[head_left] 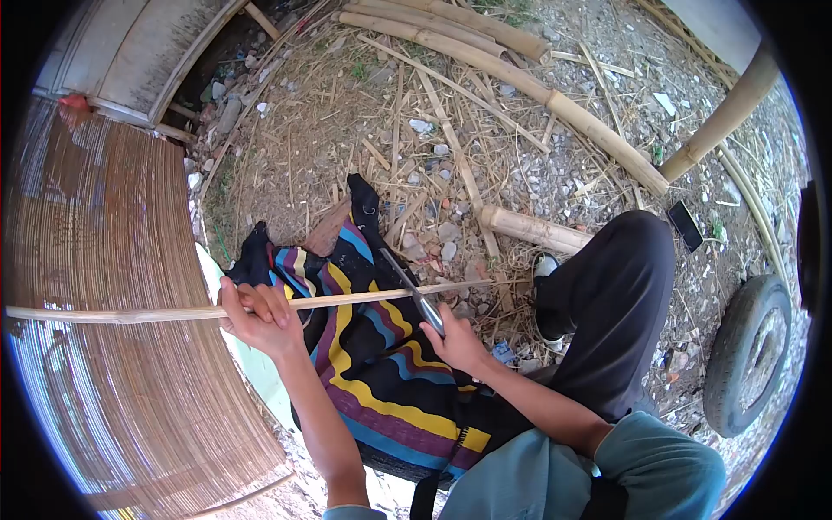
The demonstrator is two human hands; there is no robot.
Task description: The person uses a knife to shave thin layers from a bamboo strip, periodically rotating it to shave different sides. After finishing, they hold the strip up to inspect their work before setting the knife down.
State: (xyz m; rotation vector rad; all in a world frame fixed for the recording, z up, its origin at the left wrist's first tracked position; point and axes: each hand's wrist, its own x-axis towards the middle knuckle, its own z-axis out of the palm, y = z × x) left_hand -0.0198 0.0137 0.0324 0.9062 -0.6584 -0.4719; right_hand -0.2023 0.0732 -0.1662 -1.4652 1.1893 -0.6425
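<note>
A long, thin bamboo strip [364, 296] runs from the left edge of the view across my lap. My left hand [262, 319] is closed around it left of centre. In my right hand [459, 343] is a knife [425, 305], its handle in my fist and its dark blade pointing up and to the left. The blade crosses the strip near its right end and appears to touch it. Beneath both lies a striped cloth [381, 381] in black, yellow, purple and blue, spread over my lap and leg.
A slatted bamboo screen [130, 286] stands at the left. Thick bamboo poles [520, 78] and split pieces lie on the littered ground ahead. A phone [685, 226] and a tyre [748, 357] are at the right. A short bamboo piece [533, 230] lies near my shoe [546, 269].
</note>
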